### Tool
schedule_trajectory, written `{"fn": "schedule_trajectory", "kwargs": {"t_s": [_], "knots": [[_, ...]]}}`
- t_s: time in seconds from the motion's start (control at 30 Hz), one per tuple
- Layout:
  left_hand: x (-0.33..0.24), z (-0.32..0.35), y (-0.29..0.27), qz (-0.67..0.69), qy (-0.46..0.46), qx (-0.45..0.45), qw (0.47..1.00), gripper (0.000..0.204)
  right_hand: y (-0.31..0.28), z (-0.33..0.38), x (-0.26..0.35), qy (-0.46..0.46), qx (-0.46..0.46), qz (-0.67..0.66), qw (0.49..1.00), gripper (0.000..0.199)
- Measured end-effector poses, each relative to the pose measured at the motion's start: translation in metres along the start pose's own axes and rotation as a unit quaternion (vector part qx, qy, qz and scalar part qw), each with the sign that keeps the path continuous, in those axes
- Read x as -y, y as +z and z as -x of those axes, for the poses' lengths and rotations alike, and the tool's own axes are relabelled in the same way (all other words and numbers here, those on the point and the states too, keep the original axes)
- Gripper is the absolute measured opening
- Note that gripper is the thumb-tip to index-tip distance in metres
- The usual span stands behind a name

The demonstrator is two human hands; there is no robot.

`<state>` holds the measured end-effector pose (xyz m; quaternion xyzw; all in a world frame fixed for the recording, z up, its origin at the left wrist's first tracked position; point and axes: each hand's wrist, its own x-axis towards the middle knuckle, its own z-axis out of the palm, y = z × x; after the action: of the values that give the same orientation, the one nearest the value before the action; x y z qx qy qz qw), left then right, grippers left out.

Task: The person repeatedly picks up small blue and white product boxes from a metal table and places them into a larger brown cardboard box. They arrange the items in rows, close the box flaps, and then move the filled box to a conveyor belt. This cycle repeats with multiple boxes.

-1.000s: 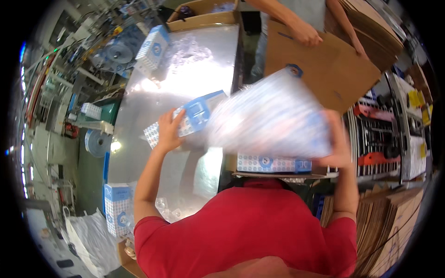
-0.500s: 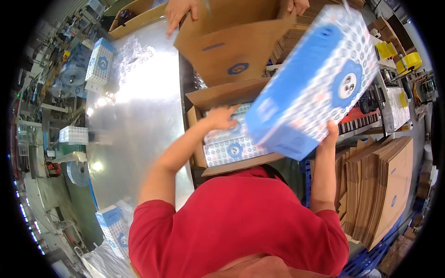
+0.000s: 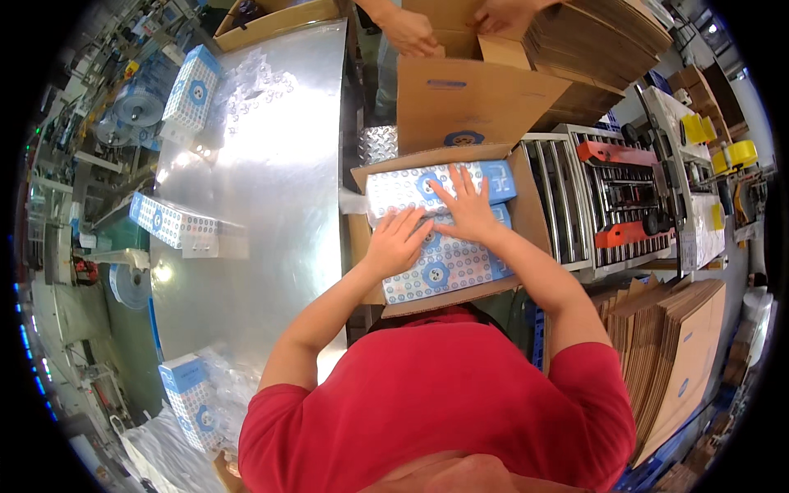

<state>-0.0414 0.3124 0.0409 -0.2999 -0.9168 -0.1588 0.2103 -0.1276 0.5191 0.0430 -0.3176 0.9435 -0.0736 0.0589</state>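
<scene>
- Key relation: far pack (image 3: 393, 186), white/blue printed, lies in open carton (image 3: 536, 193), directly beyond the fingers of both hands; long axis runs L–R, approx. crosswise to the person's torso, R end tipped slightly away.
- R hand (image 3: 469, 207) = nearer of the two; its fingertips are on the far pack's top face, R of its mid, close to the blue end.
- R fingers: spread wide, flat, nothing gripped; thumb angled out L, palm toward the near side.
- L hand (image 3: 398, 243) sits lower-L of R hand, fingers pointing up & R, tips near the far pack's near edge. Exact contact line partly hidden by the hand.
- L fingers: nearly straight, small gaps betw. them, palm down, not curled round anything.
- Hands v. close, L tips just beside R thumb; can't tell if they touch.
- Near pack (image 3: 408, 284): same print, alongside the far one on the person's side, long axis approx. parallel, blue end also R. Hands cover part of the join, so can't tell if it's 1 pack or 2 there.
- Clear film (image 3: 353, 202) pokes out past the far pack's L end, over the carton's L edge.
- Carton stands just R of the metal desk (image 3: 255, 300); another pack (image 3: 168, 222) lies at the desk's L edge, well apart from both hands.
- Co-worker's hands (image 3: 410, 34) at a 2nd carton (image 3: 493, 100), beyond the 1st.
</scene>
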Motion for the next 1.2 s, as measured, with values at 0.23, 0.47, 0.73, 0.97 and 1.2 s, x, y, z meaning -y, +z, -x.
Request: {"fn": "schedule_trajectory", "kwargs": {"t_s": [0.23,0.47,0.73,0.97,1.2], "knots": [[0.040,0.056,0.039,-0.019,-0.232,0.190,0.954,0.059,0.024,-0.007,0.000,-0.036,0.128,-0.001,0.991,0.083],[0.022,0.067,0.093,0.186,-0.380,0.003,0.906,0.059,-0.123,0.073,-0.080,0.397,0.038,-0.121,0.909,0.081],[0.016,0.090,0.118,0.203,-0.594,0.027,0.778,0.065,-0.008,0.089,-0.101,0.079,0.294,-0.352,0.885,0.107],[-0.018,0.039,0.011,0.578,-0.451,0.033,0.679,0.053,0.020,0.102,-0.120,0.041,0.268,-0.372,0.888,0.115],[-0.053,-0.013,0.064,0.077,0.022,0.320,0.944,0.070,-0.025,0.124,-0.121,-0.103,0.487,-0.256,0.829,0.117]]}}
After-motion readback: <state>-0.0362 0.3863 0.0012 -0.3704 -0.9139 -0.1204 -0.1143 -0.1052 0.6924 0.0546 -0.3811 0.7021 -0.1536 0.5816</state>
